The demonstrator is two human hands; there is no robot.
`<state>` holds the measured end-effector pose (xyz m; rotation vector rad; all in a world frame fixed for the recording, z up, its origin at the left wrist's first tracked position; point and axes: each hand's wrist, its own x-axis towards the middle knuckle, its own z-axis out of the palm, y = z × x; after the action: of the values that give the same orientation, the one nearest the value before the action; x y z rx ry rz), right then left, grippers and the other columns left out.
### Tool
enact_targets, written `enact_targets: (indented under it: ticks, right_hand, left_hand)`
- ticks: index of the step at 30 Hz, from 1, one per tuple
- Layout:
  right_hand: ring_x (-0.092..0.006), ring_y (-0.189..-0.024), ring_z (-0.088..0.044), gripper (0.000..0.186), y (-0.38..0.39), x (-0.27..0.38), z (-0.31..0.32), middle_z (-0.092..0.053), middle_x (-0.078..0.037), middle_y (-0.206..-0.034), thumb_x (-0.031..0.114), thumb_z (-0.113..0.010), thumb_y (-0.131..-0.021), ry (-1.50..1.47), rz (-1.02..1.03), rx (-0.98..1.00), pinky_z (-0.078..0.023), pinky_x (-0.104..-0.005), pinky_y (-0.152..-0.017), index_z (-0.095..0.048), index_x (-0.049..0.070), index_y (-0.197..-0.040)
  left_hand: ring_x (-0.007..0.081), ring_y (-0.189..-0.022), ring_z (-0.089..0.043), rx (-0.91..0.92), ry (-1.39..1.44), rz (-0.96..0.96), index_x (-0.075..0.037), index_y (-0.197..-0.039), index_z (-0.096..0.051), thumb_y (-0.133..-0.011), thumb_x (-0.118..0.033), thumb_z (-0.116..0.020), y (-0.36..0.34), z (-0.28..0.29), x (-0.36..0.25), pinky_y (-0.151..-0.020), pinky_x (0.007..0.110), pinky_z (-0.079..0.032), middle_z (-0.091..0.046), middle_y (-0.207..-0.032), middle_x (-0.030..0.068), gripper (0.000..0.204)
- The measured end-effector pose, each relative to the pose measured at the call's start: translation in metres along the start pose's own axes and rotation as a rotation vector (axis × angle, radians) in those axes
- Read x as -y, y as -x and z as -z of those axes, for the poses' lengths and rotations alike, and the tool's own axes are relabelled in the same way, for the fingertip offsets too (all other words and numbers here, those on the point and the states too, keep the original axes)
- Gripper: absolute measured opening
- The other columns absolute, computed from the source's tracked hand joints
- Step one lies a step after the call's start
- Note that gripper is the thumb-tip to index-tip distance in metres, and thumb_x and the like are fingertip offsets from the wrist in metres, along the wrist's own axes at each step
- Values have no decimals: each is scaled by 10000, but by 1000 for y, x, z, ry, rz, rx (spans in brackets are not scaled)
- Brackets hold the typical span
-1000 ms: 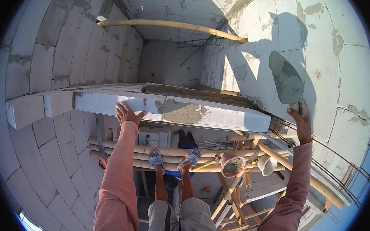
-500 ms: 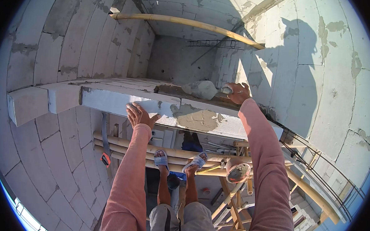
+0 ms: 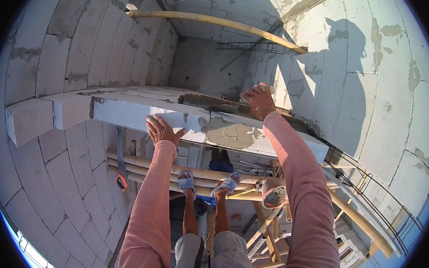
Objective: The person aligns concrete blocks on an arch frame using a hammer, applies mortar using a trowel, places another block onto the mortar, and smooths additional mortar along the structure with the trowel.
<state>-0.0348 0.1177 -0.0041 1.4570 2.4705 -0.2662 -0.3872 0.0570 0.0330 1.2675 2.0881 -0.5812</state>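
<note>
My right hand [image 3: 259, 101] is closed round the handle of a trowel, above the far side of the block wall top. The trowel blade [image 3: 227, 107], seen almost edge-on, lies low over a mortar-smeared gap there. On the near face of a white block [image 3: 128, 114] rests my left hand [image 3: 161, 129], its thumb apart and its fingers laid over the block's edge, holding nothing. Beside it, a grey mortar patch [image 3: 230, 133] covers part of the neighbouring block.
My sandalled feet stand on bamboo poles [image 3: 202, 173] below the wall. A bucket [image 3: 274, 194] with mortar sits at their right. A saw [image 3: 121, 164] hangs at the left. Bent steel bars [image 3: 366, 193] jut out at right, and a bamboo pole [image 3: 220, 21] spans the space beyond.
My right hand has moved a little left and up and tilted the trowel from flat to nearly edge-on, lower over the gap. My left hand has stayed on the block.
</note>
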Motion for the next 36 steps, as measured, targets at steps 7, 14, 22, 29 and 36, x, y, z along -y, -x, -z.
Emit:
enact_targets:
  ticks: [7,14,22,29,36]
  right_hand:
    - [-210,-1175,-494,392,33,-12,13,-583,27,-1110,115,-618,-837,0,120,-179,-260,-503,-1124,-640,220,-1214]
    - [-227,-1224,-480,448,24,-38,29,-577,14,-1231,165,-667,-843,-79,-11,-56,-259,-504,-1107,-621,254,-1280]
    - [-263,-1274,-465,556,-23,-15,-36,-567,-34,-1268,92,-654,-792,-104,-154,216,-244,-512,-1120,-591,220,-1330]
    - [-257,-1244,-475,542,-16,-5,-49,-568,-14,-1244,114,-636,-832,-179,-54,163,-250,-520,-1118,-586,264,-1350]
    - [-258,-1230,-458,506,19,-26,-45,-561,-1,-1218,114,-651,-840,-276,-15,95,-251,-529,-1104,-596,251,-1324]
  left_hand:
    - [428,-1524,18,-7,1,-4,47,-1559,16,-753,-621,-772,-1,0,-1,-1247,460,-77,36,-1621,315,1311]
    - [430,-1523,11,-1,-14,9,51,-1558,13,-751,-618,-775,4,10,2,-1248,460,-80,25,-1620,318,1311]
    - [434,-1522,1,29,-26,4,54,-1556,12,-750,-630,-771,3,8,-5,-1247,461,-87,19,-1616,324,1316]
    - [435,-1521,1,3,-3,-5,51,-1557,16,-748,-624,-777,2,7,-2,-1248,463,-90,23,-1616,324,1319]
    - [432,-1522,2,7,-33,4,49,-1556,31,-755,-634,-766,-1,4,-2,-1249,460,-87,29,-1616,323,1320]
